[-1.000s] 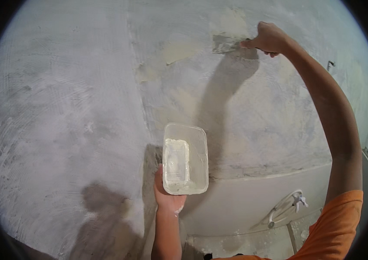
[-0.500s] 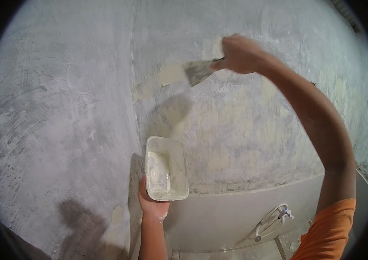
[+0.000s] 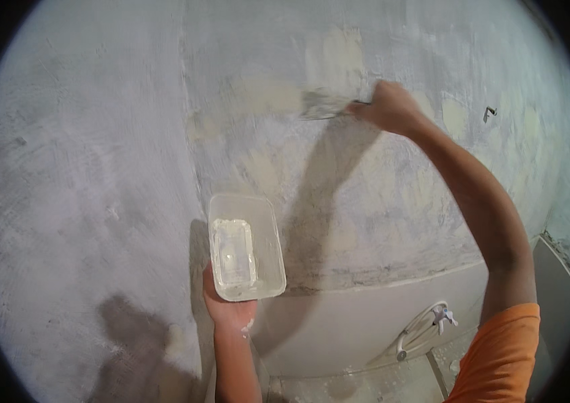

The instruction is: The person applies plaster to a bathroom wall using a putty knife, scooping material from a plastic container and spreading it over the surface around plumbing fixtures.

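My right hand (image 3: 392, 107) is closed round the handle of a putty knife (image 3: 325, 105), whose wide blade is blurred by motion near the grey wall (image 3: 379, 201). Pale yellowish putty patches (image 3: 335, 57) show on the wall around the blade. Lower down, my left hand (image 3: 228, 305) supports a rectangular translucent plastic tub (image 3: 268, 248) from below and behind, its opening tilted toward me. Whitish putty residue coats the tub's bottom and edges. Most of the left fingers are hidden behind the tub, and a white smear marks that wrist.
A wall corner runs vertically left of the tub. Below the plaster is a smooth light wall panel (image 3: 359, 322) with a tap (image 3: 443, 316) and a coiled white hose (image 3: 409, 336). A small bent metal fitting (image 3: 490, 113) sticks out of the wall at right.
My right hand and the putty knife have moved right and slightly down, leaving a broader pale smear on the wall. The tub sits a little further left and higher in view.
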Tool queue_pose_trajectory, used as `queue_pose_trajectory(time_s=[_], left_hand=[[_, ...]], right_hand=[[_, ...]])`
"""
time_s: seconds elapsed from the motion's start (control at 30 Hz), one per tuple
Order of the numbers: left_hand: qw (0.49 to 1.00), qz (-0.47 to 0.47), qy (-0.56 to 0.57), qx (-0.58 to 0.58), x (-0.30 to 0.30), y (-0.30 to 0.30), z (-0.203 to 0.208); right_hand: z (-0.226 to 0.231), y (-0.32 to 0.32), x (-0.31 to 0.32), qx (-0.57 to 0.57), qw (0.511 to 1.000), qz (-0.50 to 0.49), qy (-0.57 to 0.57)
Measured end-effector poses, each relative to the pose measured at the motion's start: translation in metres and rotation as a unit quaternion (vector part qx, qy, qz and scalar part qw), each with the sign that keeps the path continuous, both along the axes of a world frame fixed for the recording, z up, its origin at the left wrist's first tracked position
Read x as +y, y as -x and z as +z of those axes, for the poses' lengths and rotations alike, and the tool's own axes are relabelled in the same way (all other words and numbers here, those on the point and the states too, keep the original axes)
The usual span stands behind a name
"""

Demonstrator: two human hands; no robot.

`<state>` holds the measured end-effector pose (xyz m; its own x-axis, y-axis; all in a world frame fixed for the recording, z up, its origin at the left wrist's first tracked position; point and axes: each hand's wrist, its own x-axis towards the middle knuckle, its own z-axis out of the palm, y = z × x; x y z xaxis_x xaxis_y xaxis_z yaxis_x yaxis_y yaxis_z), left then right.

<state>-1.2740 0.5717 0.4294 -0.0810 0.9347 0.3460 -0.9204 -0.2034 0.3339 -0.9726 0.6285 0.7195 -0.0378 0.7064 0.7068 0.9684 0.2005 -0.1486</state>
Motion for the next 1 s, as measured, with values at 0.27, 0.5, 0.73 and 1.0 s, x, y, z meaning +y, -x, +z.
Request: queue_pose_trajectory(time_s=[0.27, 0.5, 0.73, 1.0], left_hand=[[1.0, -0.008, -0.026, 0.007, -0.016, 0.017, -0.013], [1.0, 0.01, 0.022, 0.003, -0.048, 0.009, 0.007], [0.999, 0.016, 0.048, 0.005, -0.076, -0.018, 0.026], [0.998, -0.06, 0.005, -0.014, -0.059, -0.061, 0.022]], right_hand=[[-0.013, -0.048, -0.06, -0.137, 0.97, -0.133, -0.152], [0.034, 0.063, -0.085, -0.155, 0.984, 0.011, -0.09], [0.07, 0.097, -0.054, -0.159, 0.984, 0.07, -0.044], [0.062, -0.038, -0.042, 0.0, 1.0, 0.002, -0.006]])
